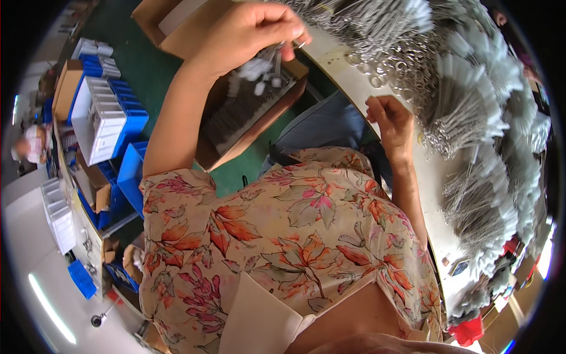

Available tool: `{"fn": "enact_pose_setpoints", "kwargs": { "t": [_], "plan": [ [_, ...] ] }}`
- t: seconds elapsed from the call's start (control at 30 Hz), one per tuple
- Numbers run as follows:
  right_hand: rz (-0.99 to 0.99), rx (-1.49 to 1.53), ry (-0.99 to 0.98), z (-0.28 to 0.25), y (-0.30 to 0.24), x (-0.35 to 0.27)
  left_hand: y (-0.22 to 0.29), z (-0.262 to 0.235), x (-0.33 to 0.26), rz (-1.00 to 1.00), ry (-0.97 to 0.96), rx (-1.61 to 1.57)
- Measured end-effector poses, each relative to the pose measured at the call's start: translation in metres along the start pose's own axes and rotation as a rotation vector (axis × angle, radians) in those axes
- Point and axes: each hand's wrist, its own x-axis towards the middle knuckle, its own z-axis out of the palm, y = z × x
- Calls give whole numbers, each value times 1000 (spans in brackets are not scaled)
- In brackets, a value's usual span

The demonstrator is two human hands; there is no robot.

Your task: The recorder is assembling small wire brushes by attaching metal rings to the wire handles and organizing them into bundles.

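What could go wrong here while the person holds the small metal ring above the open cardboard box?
1. The left hand pinches a small metal ring by the fingertips only; it might slip and fall into the cardboard box or onto the green floor.
2. Loose rings lie near the edge of the white table, where the right hand rests; a careless move could push some off.

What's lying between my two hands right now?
In the head view, between the left hand and the right hand lies the white table edge, with loose metal rings on it.
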Motion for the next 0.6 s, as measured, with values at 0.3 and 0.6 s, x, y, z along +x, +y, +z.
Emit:
{"fn": "enact_pose_setpoints", "kwargs": {
  "t": [0.3,0.6],
  "plan": [
    [-226,-420,79,27,6,-8,-204,48,-46,-247,-191,666],
    [-195,-442,76,33,2,4,-385,46,-70,-67,-103,1127]
  ]
}}
